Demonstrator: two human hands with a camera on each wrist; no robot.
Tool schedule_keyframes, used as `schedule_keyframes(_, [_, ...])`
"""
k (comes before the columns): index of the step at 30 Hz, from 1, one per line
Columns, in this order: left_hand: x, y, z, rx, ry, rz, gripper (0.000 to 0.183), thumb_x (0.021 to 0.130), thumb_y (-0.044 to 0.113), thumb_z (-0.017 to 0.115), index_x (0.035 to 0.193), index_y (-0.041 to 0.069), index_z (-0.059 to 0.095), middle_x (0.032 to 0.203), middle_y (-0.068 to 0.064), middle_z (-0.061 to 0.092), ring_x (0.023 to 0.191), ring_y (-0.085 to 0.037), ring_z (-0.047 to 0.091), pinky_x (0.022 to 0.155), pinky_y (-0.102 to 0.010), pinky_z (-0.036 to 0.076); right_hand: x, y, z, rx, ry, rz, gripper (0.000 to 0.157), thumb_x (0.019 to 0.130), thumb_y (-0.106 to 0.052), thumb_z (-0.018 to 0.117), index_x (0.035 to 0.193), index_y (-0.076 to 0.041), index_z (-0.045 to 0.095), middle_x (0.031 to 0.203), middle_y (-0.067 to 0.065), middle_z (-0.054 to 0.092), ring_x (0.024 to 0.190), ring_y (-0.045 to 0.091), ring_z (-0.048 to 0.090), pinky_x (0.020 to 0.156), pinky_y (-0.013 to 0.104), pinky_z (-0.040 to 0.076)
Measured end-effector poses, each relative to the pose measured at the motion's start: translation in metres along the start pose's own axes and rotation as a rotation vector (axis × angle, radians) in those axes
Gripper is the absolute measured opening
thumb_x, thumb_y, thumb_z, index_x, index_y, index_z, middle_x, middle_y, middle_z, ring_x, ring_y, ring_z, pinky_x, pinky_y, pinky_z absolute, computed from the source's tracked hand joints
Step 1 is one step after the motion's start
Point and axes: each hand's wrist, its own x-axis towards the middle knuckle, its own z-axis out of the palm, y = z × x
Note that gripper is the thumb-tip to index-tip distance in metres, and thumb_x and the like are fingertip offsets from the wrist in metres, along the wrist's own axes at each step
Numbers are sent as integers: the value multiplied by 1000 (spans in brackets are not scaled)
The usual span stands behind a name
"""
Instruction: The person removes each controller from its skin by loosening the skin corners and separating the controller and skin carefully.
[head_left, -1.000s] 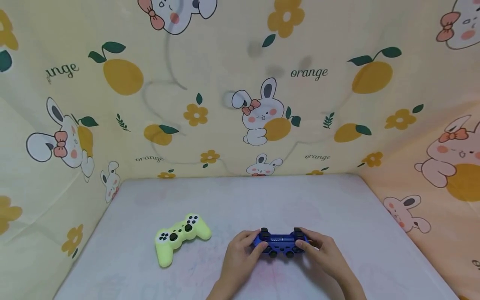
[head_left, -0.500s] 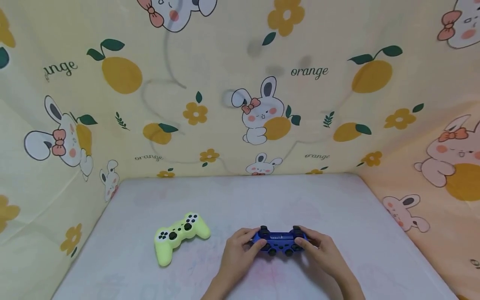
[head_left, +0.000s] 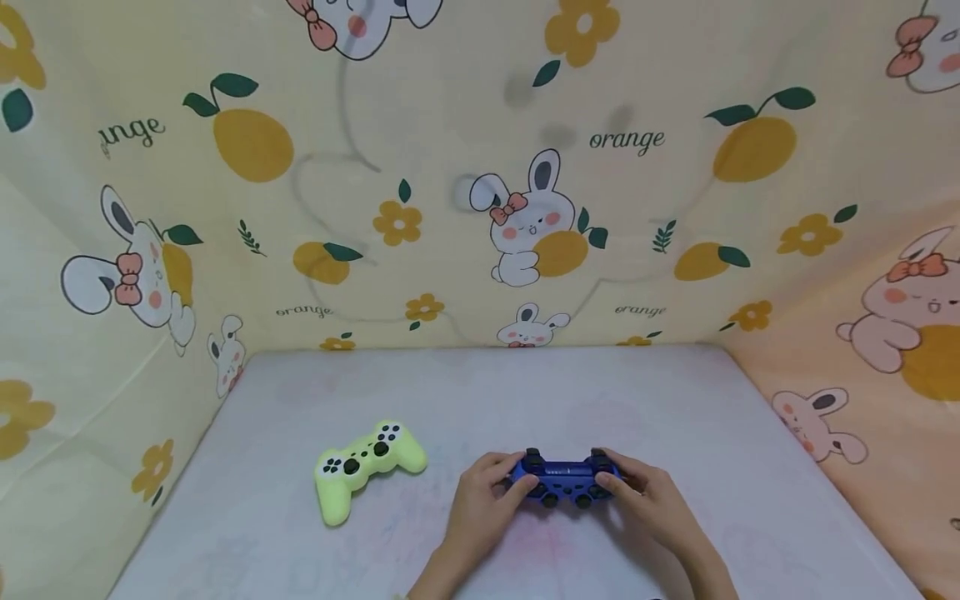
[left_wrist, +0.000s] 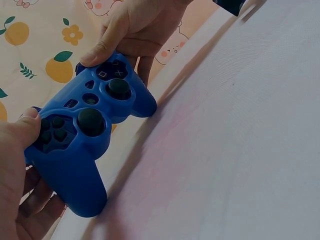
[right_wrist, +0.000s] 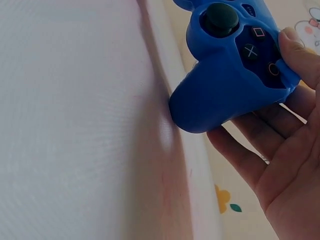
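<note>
Left hand and right hand grip a blue gamepad, table contact unclear; yellow-green gamepad lies leftward.

Right hand's fingers gripping blue game controller, white surface at left, flower-printed cloth behind

- Left hand, right hand and 2 forearms: bare, lower centre
- Pale sliver beside left forearm, bottom edge
- Dark angular piece near right forearm, top edge
</note>
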Motion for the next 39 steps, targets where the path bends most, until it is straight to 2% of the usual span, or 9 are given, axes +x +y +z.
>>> schedule_keyframes(10, [0,-2,-1,-35,-20,-17,42,91,38,71,121,8,71,107,3,65,96,-11,62,76,-25,54,1,1,0,19,-9,10,41,94,-19,69,131,-3,62,121,14,65,93,13,67,83,23,49])
schedule_keyframes(20, [4,-1,-4,-5,-12,2,45,91,40,70,120,6,71,109,2,65,99,-13,62,80,-28,53,6,-3,0,-12,-22,42,44,95,-26,67,134,-6,60,127,12,63,103,17,64,89,25,48])
schedule_keyframes(24, [4,-1,-4,-13,-8,0,45,91,40,69,120,6,71,109,2,65,99,-12,62,79,-28,53,7,-2,-1,-2,-60,25,45,98,-26,63,137,-4,57,131,14,59,112,22,60,92,22,44])
schedule_keyframes(26, [4,-1,-5,-34,-16,-13,45,91,40,70,120,6,71,108,2,65,98,-12,62,79,-27,54,6,-1,-4,38,-103,11,45,100,-24,61,139,-3,55,135,15,57,119,26,55,95,20,40])
schedule_keyframes(30, [4,-1,-8,-114,-70,-75,46,90,39,72,121,6,70,107,2,64,96,-12,63,77,-26,54,8,2,-10,137,-197,53,45,101,-24,58,141,-4,52,141,12,51,130,28,43,98,18,35])
schedule_keyframes(32, [6,-1,-10,-104,-103,-84,46,90,39,71,122,6,69,107,2,65,94,-11,64,77,-26,54,10,3,-12,158,-221,76,46,101,-26,58,141,-4,52,142,12,50,132,29,41,99,18,34])
schedule_keyframes(35, [11,-1,-13,-25,-142,-51,45,94,40,67,124,7,68,109,0,65,90,-9,64,77,-27,54,13,3,-14,134,-213,79,45,101,-27,58,140,-5,54,140,11,53,130,29,45,98,21,38])
schedule_keyframes(39, [18,-3,-11,32,-142,-2,44,96,37,64,125,4,66,117,-3,62,89,-7,64,76,-23,53,19,0,-15,-1,-106,43,37,96,-30,66,127,-10,66,124,7,65,111,23,62,86,25,49])
